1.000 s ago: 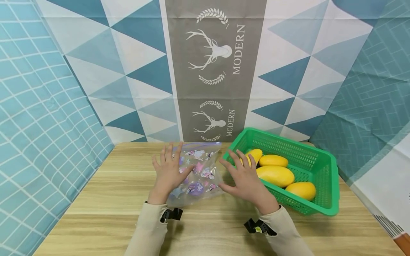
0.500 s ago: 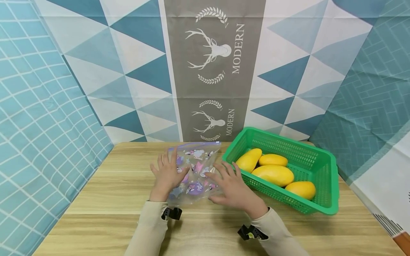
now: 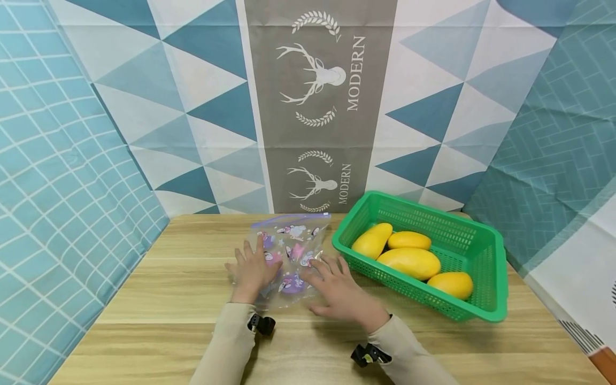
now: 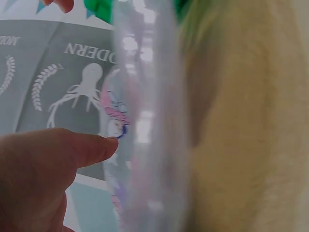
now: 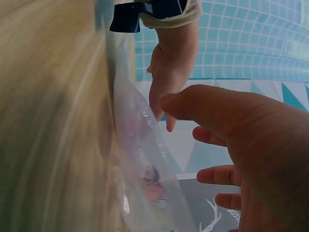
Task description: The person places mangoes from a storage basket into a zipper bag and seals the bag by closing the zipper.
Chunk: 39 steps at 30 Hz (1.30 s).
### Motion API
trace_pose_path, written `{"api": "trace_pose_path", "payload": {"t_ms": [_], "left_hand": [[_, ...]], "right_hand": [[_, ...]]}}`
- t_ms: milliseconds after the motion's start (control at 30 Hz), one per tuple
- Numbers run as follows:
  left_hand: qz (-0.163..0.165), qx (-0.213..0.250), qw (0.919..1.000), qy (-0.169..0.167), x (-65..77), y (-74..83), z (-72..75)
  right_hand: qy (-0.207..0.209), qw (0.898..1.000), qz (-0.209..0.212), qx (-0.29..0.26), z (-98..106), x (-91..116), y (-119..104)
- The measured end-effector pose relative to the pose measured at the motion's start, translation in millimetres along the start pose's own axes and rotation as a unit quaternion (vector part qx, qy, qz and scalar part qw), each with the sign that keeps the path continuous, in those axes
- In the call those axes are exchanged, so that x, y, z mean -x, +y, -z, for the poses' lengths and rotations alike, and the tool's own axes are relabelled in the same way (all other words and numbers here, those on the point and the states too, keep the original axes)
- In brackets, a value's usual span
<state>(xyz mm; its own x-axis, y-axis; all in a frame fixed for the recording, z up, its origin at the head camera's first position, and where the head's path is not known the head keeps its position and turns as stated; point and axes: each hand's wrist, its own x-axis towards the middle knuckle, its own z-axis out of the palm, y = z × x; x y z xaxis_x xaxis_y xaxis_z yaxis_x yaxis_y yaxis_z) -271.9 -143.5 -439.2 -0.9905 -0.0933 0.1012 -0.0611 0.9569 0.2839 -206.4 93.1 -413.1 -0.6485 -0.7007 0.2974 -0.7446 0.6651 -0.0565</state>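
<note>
A clear zip bag (image 3: 294, 251) with pink and purple cartoon prints lies on the table, its purple zip strip along the far edge. My left hand (image 3: 252, 274) is over the bag's left side with fingers spread; in the left wrist view the thumb (image 4: 94, 151) reaches to the printed plastic. Over the bag's lower right side is my right hand (image 3: 344, 294), fingers extended and apart. The right wrist view shows that thumb (image 5: 203, 104) above the bag (image 5: 149, 179), with nothing between thumb and fingers. Whether the fingertips touch the plastic is hard to tell.
A green plastic basket (image 3: 495, 267) stands to the right of the bag. Several yellow mangoes (image 3: 409, 263) lie in it. The wooden table (image 3: 159, 299) runs back to a patterned cloth backdrop (image 3: 317, 123), with blue tiled cloth (image 3: 58, 176) at the left.
My right hand has moved left, away from the basket's near edge and over the bag. My left hand has come slightly lower toward me. Bag and basket look unmoved.
</note>
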Motion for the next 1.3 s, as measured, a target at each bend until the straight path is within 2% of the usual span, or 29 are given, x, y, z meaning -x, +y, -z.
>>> {"api": "trace_pose_path", "payload": {"t_ms": [233,667,1033,1200,1300], "left_hand": [[0.018,0.024,0.9994,-0.020,4.6,1.0,-7.5],[0.043,0.054,0.9961,-0.054,1.7,-7.9,-19.1],[0.043,0.059,0.9967,-0.035,1.8,-6.9,-16.6],[0.042,0.049,0.9976,-0.027,2.8,-7.1,-15.9],[0.033,0.043,0.9985,-0.008,2.3,-8.2,-15.5]], "right_hand": [[-0.029,0.999,-0.004,0.012,-7.9,-1.4,-0.7],[-0.040,0.999,-0.003,0.015,-18.0,-1.3,-0.7],[-0.036,0.999,0.003,0.018,-16.8,-0.9,-1.6],[-0.023,0.999,0.011,0.025,-17.9,-0.8,-1.6],[-0.006,0.999,0.020,0.032,-17.9,-1.3,-1.4]]}}
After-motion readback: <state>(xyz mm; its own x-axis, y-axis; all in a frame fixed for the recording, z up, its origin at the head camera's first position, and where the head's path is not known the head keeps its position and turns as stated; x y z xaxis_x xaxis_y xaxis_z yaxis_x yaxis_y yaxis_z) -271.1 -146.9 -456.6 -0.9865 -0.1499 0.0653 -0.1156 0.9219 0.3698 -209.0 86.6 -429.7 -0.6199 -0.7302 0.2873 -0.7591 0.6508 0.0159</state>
